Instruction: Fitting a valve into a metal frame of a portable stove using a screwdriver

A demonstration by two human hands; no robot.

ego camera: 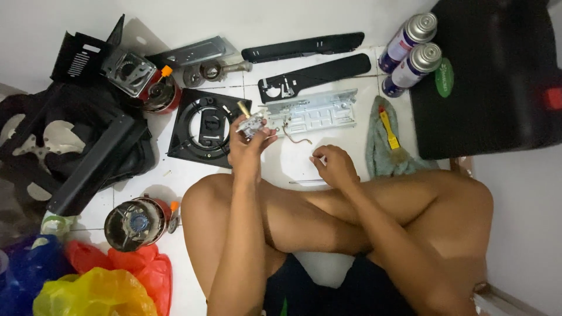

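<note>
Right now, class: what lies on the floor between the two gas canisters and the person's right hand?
In the head view, a grey-green cloth with a yellow-handled tool on it lies between the canisters and the right hand.

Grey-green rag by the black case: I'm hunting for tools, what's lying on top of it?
A yellow-handled tool lies on the rag. Its working end is too indistinct to identify.

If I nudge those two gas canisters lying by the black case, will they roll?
Probably. The gas canisters are round cylinders lying on their sides on smooth white tile, so they would likely roll sideways. The black case beside them may stop them that way.
</note>
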